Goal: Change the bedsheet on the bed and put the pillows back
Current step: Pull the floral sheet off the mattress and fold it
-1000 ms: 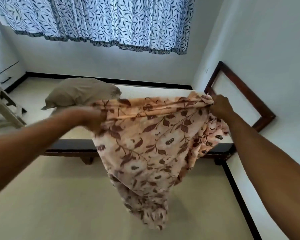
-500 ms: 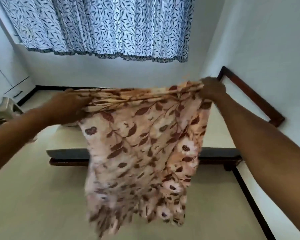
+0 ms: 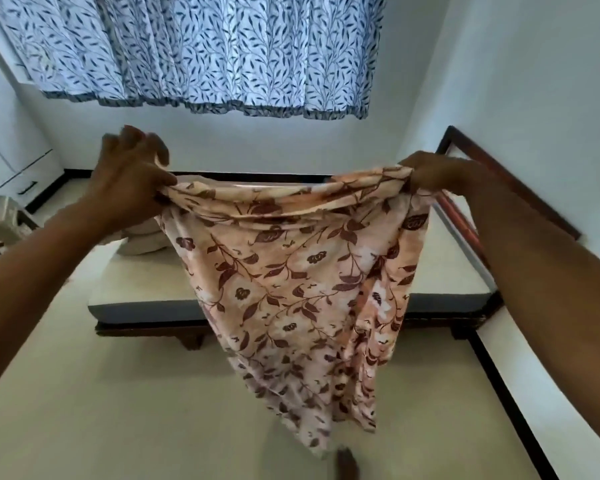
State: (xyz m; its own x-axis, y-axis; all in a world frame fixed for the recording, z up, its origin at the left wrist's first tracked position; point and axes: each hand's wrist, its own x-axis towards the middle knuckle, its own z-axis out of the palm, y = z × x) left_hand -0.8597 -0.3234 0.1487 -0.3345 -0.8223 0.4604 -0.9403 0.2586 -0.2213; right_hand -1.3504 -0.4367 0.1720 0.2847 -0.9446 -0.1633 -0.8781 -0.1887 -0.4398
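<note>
The sheet (image 3: 291, 271) hides the bed's (image 3: 136, 282) middle; the pillow (image 3: 142, 243) is half behind the left hand (image 3: 129, 188); the left edge cuts the chair (image 3: 4, 216); the foot (image 3: 347, 465) at the bottom is blurred.

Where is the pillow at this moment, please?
In the head view, the pillow lies on the left part of the mattress, partly hidden behind the left hand and the floral bedsheet it holds.

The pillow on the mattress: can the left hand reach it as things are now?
Probably not. The left hand is occupied, holding one top corner of the floral bedsheet up in the air. The pillow lies lower and farther away on the mattress, partly hidden behind that wrist.
</note>
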